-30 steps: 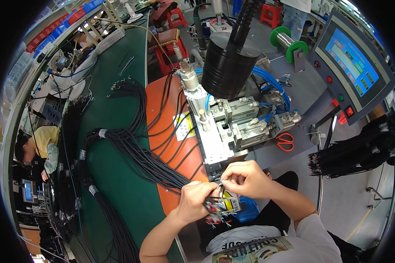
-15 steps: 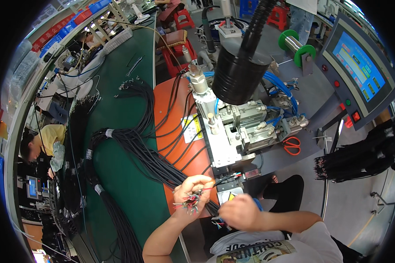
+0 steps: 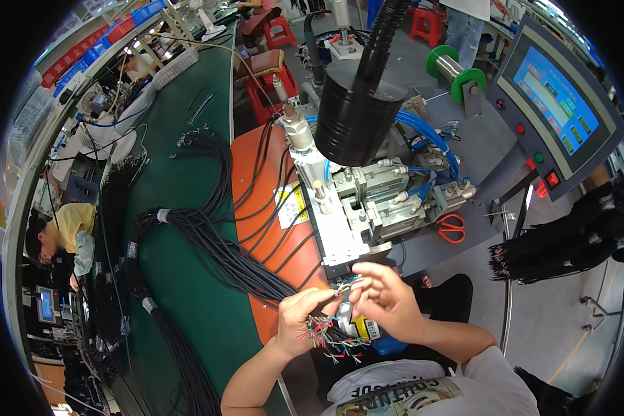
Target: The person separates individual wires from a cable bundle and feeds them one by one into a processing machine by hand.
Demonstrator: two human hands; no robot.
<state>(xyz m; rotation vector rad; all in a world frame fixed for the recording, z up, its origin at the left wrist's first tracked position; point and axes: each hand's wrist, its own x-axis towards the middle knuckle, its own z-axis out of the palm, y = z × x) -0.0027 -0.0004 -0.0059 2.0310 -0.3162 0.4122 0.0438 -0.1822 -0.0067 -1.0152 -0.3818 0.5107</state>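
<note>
My left hand (image 3: 299, 319) is closed around the ends of several black cables, whose stripped red, white and blue wire ends (image 3: 319, 331) fan out below the fingers. Its thumb and forefinger reach toward one cable end just in front of the machine. My right hand (image 3: 387, 301) meets it there, fingers curled and pinching at the thin coloured wires (image 3: 355, 281). The thick black cable bundle (image 3: 232, 256) runs back from my left hand over the orange mat (image 3: 253, 173). A metal pneumatic machine (image 3: 381, 201) stands directly beyond both hands.
A black lamp-like cylinder (image 3: 360, 114) on a flexible hose overhangs the machine. Red-handled scissors (image 3: 451, 229) lie right of it, below a green wire spool (image 3: 457, 75) and a control screen (image 3: 555, 97). More black cables (image 3: 561, 243) hang at right. A person (image 3: 73, 225) works at far left.
My right hand has moved up and forward to the coloured wires in front of the machine. My left hand has turned, and its wire ends now spread lower. The whole view has shifted slightly.
</note>
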